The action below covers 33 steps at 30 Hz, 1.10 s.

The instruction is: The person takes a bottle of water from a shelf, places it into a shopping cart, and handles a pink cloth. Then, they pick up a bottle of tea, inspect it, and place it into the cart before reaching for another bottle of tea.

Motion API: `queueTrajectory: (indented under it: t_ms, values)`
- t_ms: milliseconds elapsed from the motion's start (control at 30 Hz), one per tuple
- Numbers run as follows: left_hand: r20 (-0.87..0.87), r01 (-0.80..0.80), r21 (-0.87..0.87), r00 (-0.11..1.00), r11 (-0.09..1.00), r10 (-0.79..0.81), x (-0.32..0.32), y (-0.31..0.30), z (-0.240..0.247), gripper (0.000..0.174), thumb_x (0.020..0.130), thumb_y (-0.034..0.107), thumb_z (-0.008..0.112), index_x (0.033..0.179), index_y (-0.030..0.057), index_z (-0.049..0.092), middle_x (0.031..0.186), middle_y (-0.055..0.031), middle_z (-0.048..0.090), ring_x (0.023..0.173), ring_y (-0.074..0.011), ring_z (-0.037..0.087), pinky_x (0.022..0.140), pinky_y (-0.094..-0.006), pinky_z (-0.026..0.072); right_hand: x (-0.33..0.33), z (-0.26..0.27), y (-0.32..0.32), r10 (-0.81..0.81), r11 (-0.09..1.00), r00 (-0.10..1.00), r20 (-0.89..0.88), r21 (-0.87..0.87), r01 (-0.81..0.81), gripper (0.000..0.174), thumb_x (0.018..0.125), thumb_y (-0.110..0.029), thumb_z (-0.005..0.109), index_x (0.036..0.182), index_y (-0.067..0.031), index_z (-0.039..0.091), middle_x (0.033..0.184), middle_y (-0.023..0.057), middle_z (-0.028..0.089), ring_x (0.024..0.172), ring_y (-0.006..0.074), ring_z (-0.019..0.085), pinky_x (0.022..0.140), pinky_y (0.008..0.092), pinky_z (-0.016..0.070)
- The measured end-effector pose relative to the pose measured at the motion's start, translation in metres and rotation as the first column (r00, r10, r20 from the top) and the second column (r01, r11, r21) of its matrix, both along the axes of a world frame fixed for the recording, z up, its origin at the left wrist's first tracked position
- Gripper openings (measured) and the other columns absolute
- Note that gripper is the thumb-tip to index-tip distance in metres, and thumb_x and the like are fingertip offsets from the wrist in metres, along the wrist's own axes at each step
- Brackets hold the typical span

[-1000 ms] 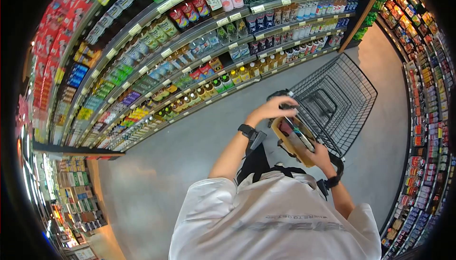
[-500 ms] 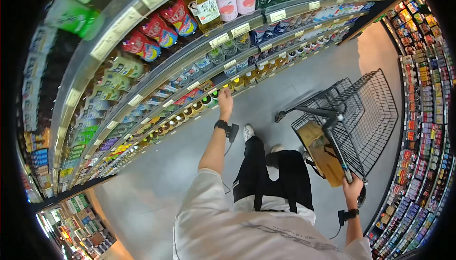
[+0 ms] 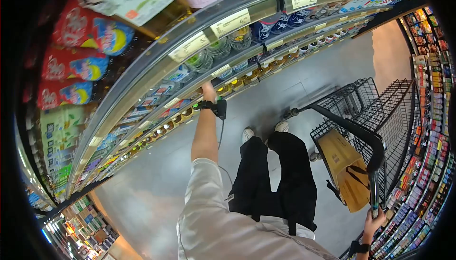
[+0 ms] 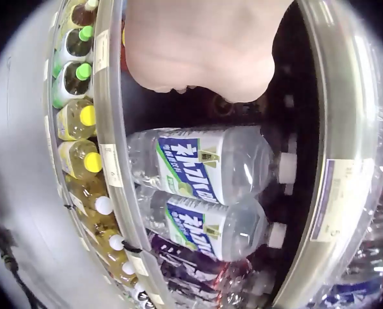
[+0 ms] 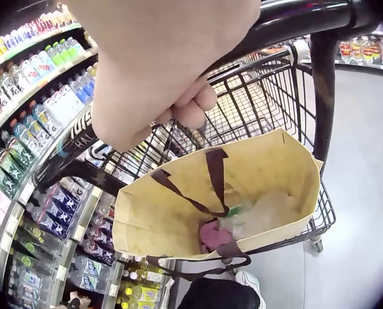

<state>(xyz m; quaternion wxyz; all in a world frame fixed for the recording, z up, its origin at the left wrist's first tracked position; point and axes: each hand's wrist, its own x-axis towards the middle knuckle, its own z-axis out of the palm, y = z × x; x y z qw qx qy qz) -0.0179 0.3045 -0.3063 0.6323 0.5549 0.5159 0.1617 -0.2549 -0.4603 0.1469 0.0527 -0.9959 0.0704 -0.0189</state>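
My left hand [image 3: 207,89] reaches into a lower drinks shelf. In the left wrist view the hand [image 4: 201,48] is above two clear bottles [image 4: 207,164] with blue-and-white labels, lying across the picture; its fingers are mostly hidden, so a hold cannot be told. My right hand [image 3: 375,222] grips the black handle [image 3: 374,184] of the shopping cart [image 3: 392,131]. The right wrist view shows that hand [image 5: 166,77] with its fingers curled round the bar. An open brown paper bag [image 3: 343,165] hangs at the cart's near side, with a pink item [image 5: 215,235] inside.
Shelf edges with price tags [image 3: 231,23] curve close over the left arm. Red pouches [image 3: 76,70] stand at upper left. Grey floor [image 3: 156,184] lies around my feet, and another stocked shelf [image 3: 422,146] runs along the right.
My left hand has gone from over the paper bag to the shelf and farther in. My right hand has moved from the bag to the cart handle. The shelves appear nearer.
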Motion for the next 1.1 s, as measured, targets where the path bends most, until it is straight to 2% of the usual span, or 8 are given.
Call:
queueTrajectory:
  t_ms: [67,133,400,533,600,667,733,1100]
  values:
    - [-0.280,0.319,0.335,0.932,0.887,-0.229,-0.003,0.039,-0.066,0.041,0.098,0.030,0.049,0.123,0.0003,0.062,0.127,-0.0180,0.060,0.114,-0.0333,0.056,0.101,-0.0430,0.0412,-0.018,-0.014,-0.039,-0.035,0.989,0.999,0.010,-0.145,0.036,0.040,0.076,-0.007,0.070,0.112,0.0082,0.062,0.105,0.0231,0.061,0.098,0.0395,0.055,0.089,0.0478,0.0417]
    - [-0.772,0.781,0.479,0.592,0.401,-0.230,-0.005,0.050,-0.080,0.034,0.097,0.018,0.048,0.117,0.0002,0.068,0.121,-0.0233,0.067,0.112,-0.0422,0.062,0.095,-0.0484,0.0486,-0.022,-0.016,-0.058,-0.054,0.987,0.999,0.009,-0.149,0.054,0.043,0.077,-0.008,0.070,0.117,0.0070,0.061,0.111,0.0223,0.060,0.104,0.0384,0.053,0.093,0.0473,0.0399]
    - [-0.528,0.486,0.470,0.824,0.737,-0.207,0.011,0.051,-0.021,0.031,0.096,0.021,0.053,0.111,-0.0014,0.068,0.114,-0.0229,0.068,0.103,-0.0417,0.063,0.092,-0.0475,0.0479,-0.007,-0.016,-0.102,-0.126,0.984,0.990,-0.067,-0.131,0.116,0.045,0.085,-0.015,0.072,0.122,0.0054,0.058,0.118,0.0201,0.057,0.113,0.0354,0.049,0.105,0.0454,0.0341]
    - [-0.467,0.401,0.468,0.869,0.788,-0.165,0.019,0.050,-0.027,0.030,0.096,0.021,0.053,0.110,-0.0016,0.068,0.113,-0.0227,0.068,0.102,-0.0414,0.063,0.091,-0.0475,0.0478,0.028,-0.022,-0.130,0.392,0.894,0.920,0.009,-0.241,-0.378,0.033,0.089,-0.016,0.070,0.113,-0.0003,0.055,0.089,0.0083,0.054,0.061,0.0158,0.051,0.057,0.0307,0.0461]
    - [-0.440,0.367,0.468,0.886,0.803,-0.148,0.024,0.049,-0.032,0.030,0.095,0.021,0.053,0.110,-0.0017,0.068,0.113,-0.0226,0.068,0.102,-0.0413,0.063,0.091,-0.0475,0.0478,0.031,-0.001,-0.103,-0.382,0.837,0.837,-0.391,0.237,0.493,0.056,0.094,-0.013,0.070,0.142,-0.0046,0.040,0.112,0.0236,0.062,0.080,0.0299,0.067,0.052,0.0356,0.0593]
    - [-0.423,0.339,0.467,0.897,0.817,-0.131,0.028,0.049,-0.036,0.030,0.095,0.021,0.054,0.110,-0.0018,0.068,0.113,-0.0225,0.068,0.102,-0.0411,0.063,0.091,-0.0475,0.0478,0.059,0.013,-0.055,-0.504,0.759,0.762,-0.408,0.212,0.615,0.052,0.094,-0.017,0.071,0.133,0.0064,0.047,0.107,0.0227,0.066,0.090,0.0282,0.067,0.065,0.0385,0.0591]
    - [-0.405,0.317,0.466,0.907,0.826,-0.119,0.031,0.050,-0.040,0.030,0.095,0.021,0.054,0.110,-0.0019,0.067,0.112,-0.0224,0.068,0.101,-0.0410,0.063,0.091,-0.0475,0.0477,0.063,0.008,-0.050,-0.048,0.998,0.991,-0.128,-0.041,0.043,0.057,0.092,-0.019,0.074,0.134,0.0101,0.047,0.109,0.0240,0.067,0.097,0.0324,0.066,0.080,0.0419,0.0563]
    - [-0.343,0.252,0.454,0.935,0.855,-0.094,0.040,0.060,-0.049,0.029,0.095,0.021,0.055,0.108,-0.0024,0.067,0.111,-0.0218,0.068,0.099,-0.0401,0.063,0.090,-0.0475,0.0475,0.085,-0.003,-0.108,-0.328,0.945,0.939,-0.102,-0.016,0.328,0.064,0.086,-0.039,0.079,0.122,0.0095,0.057,0.111,0.0250,0.066,0.102,0.0328,0.062,0.087,0.0416,0.0508]
